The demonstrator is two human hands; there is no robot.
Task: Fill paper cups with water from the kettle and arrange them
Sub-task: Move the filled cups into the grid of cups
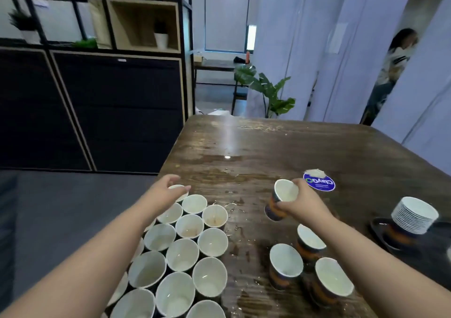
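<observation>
Several white-lined paper cups (189, 230) stand packed in rows on the left part of the wooden table (305, 147). My left hand (168, 188) grips the rim of the farthest cup (179, 188) in that cluster. My right hand (301, 204) holds a dark blue and orange cup (280, 199) around its side, tilted and lifted just off the table. Three more cups (286, 265) stand apart under my right forearm. No kettle is in view.
Water is spilled on the table between the two cup groups. A blue round sticker (319, 183) lies beyond my right hand. A stack of empty cups (412, 216) sits on a dark tray at the right edge. A person stands far right by the wall.
</observation>
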